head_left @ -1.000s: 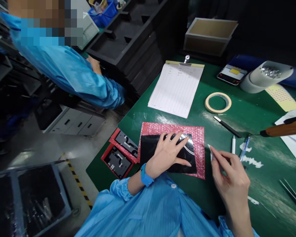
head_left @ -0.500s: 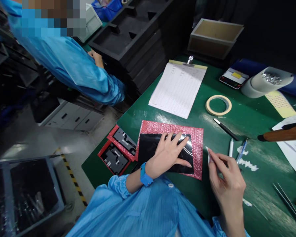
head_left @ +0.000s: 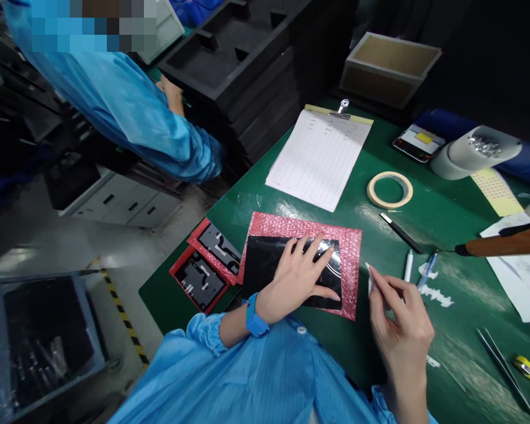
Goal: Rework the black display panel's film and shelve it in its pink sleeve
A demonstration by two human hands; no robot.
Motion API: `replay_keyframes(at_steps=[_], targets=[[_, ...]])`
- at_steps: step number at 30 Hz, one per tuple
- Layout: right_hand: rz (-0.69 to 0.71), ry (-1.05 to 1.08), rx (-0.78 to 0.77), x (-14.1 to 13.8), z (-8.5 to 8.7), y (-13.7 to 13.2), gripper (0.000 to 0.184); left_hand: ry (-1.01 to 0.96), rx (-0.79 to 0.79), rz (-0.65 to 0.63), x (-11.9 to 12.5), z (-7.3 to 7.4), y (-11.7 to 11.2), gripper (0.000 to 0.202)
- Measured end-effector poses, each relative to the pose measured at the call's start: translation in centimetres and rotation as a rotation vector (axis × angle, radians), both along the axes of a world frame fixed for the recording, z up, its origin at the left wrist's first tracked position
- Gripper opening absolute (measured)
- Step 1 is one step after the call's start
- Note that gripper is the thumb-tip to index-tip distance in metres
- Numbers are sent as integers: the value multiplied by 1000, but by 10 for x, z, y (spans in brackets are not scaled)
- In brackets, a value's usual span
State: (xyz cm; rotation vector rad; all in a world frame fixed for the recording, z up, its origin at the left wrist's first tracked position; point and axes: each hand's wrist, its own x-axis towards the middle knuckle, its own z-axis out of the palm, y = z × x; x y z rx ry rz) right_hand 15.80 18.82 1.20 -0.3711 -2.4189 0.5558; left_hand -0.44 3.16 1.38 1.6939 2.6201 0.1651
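Left hand (head_left: 297,278) presses flat on black panel (head_left: 265,268).

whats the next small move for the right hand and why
Probably move the right hand left, bringing its white strip onto the black panel: the left hand lies flat on the panel, pinning it on the pink wrap, while the strip is just past the wrap's edge.

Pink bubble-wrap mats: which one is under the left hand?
The largest, rightmost mat, bearing the glossy black sheet the left hand presses; the two smaller mats lie untouched.
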Motion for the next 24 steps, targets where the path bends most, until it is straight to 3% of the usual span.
replay_keyframes(at_steps=[7,14,18,24], targets=[[4,-13,-25,1,1,-1,57,-10,8,54,4,-2,6,101],[91,-73,17,-6,-3,0,58,-53,54,10,8,-11,-10,96],[168,-156,98,-19,-8,-7,46,-132,143,7,11,-21,-17,84],[122,-262,246,-33,-10,-17,30,-201,174,23,11,-22,-20,83]])
